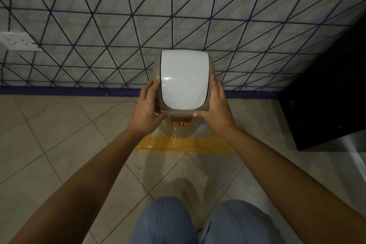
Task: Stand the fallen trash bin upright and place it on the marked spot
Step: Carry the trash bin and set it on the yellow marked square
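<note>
A beige trash bin [183,128] with a white swing lid [183,79] stands upright against the wall, an orange "BIN" label on its front. Its base sits at the yellow tape mark [184,145] on the floor; the tape's front strip shows below the bin. My left hand [147,109] grips the lid's left side, thumb at the front rim. My right hand [214,107] grips the right side the same way. Both hands press on the bin's top. The bin's base is hidden by its own body.
A wall with a dark blue triangle pattern [118,25] rises right behind the bin. A black cabinet [326,95] stands at the right. A white socket plate [17,40] is on the wall at the left. Beige floor tiles [59,134] lie around; my knees [198,222] are below.
</note>
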Action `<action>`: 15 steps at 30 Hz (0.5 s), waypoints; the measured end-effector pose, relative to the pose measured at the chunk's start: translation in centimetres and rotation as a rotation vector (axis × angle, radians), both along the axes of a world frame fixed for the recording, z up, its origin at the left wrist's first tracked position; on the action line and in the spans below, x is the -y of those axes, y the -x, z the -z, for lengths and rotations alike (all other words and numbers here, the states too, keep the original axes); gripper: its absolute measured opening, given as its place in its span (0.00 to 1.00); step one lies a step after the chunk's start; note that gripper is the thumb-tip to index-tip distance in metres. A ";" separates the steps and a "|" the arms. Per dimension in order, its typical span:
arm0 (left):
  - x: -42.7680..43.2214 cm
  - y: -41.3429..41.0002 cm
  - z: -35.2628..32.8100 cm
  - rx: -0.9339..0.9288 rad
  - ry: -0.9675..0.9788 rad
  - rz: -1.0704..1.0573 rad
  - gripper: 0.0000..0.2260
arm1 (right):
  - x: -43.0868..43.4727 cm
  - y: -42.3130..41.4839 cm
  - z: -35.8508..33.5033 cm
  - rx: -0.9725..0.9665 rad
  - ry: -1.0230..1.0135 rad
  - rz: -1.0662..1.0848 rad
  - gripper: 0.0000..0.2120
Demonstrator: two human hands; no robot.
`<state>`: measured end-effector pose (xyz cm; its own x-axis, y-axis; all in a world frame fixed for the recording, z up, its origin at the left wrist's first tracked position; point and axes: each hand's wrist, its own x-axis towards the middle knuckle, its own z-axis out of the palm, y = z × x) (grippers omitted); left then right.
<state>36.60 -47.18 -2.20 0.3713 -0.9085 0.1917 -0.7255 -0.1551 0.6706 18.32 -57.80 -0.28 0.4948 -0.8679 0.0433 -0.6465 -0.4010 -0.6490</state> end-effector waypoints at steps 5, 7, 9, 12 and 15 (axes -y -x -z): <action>1.1 -0.1 0.0 -0.008 0.009 -0.012 0.45 | 1.0 -0.3 0.1 0.007 -0.006 -0.003 0.57; 1.5 -0.3 0.0 -0.008 0.007 -0.015 0.45 | 1.4 -0.4 0.1 0.004 -0.018 -0.002 0.57; 1.8 -0.4 -0.1 0.001 0.008 -0.016 0.44 | 1.7 -0.5 0.1 0.004 -0.031 -0.001 0.56; 2.3 -0.6 -0.2 0.002 0.006 -0.020 0.44 | 2.0 -0.6 0.1 0.025 -0.059 -0.004 0.55; 2.5 -0.7 -0.1 -0.009 0.004 -0.015 0.44 | 2.2 -0.8 0.1 0.026 -0.081 -0.013 0.55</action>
